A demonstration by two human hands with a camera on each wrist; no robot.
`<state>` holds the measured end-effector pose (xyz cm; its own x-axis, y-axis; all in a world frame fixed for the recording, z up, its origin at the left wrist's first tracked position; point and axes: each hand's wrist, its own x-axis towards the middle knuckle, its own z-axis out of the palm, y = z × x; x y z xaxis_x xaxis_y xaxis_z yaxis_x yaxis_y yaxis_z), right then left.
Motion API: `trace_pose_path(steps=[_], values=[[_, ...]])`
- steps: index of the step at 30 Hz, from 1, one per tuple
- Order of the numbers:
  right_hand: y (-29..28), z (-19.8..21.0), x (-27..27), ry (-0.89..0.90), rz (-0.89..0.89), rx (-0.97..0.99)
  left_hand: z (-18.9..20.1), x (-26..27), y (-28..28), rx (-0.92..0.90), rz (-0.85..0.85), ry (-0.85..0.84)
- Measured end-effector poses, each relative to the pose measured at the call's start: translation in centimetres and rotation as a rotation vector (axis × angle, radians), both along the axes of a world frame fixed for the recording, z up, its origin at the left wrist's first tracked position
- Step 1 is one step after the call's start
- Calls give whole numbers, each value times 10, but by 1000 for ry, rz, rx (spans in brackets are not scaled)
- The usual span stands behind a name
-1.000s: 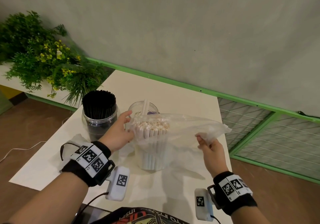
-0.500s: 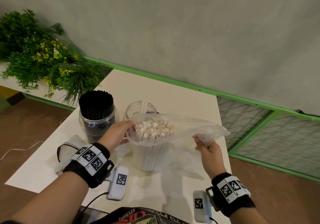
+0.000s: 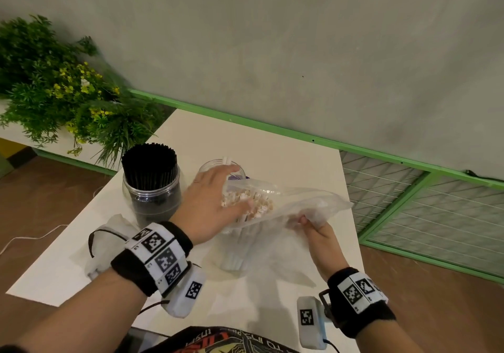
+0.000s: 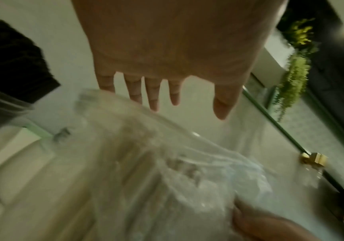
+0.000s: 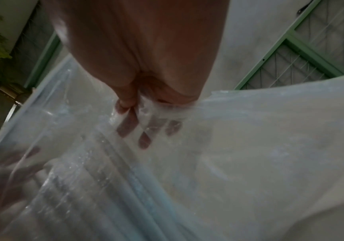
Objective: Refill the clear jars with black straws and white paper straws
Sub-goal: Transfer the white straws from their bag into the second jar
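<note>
A clear plastic bag (image 3: 300,202) stands on the white table (image 3: 272,140) with a bundle of white paper straws (image 3: 253,208) upright in it. My left hand (image 3: 218,189) is spread over the straw tops with straight fingers (image 4: 154,101), thumb by the tips. My right hand (image 3: 311,223) pinches the bag's right rim, its fingers (image 5: 125,125) seen through the film. Behind the bag stands a clear jar (image 3: 212,166) holding one white straw. To the left, a second clear jar (image 3: 151,194) is packed with black straws (image 3: 148,161).
An empty crumpled bag (image 3: 109,230) lies at the table's left front. A leafy plant (image 3: 54,93) stands on a ledge at far left. A green rail runs along the wall, with a wire mesh panel (image 3: 436,216) at the right.
My left hand left the bag's left rim and moved up over the straw tops, fingers now spread. The right hand keeps pinching the right rim, held slightly lower.
</note>
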<state>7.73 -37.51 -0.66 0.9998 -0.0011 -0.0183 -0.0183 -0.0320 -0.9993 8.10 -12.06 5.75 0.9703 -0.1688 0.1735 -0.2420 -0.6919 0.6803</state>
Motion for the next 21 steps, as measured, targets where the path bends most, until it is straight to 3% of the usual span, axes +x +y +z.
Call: trace_pose_path(steps=[3,5,14,21], values=[[14,0,4,42,10,64,-8,1,-9,262,-71,69],[22,2,5,61,26,132,-14,0,-9,335,-65,86],[40,-2,9,-19,195,-223,-20,-5,-2,182,9,117],[53,-12,7,34,207,-301,-28,-9,-6,389,-22,48]])
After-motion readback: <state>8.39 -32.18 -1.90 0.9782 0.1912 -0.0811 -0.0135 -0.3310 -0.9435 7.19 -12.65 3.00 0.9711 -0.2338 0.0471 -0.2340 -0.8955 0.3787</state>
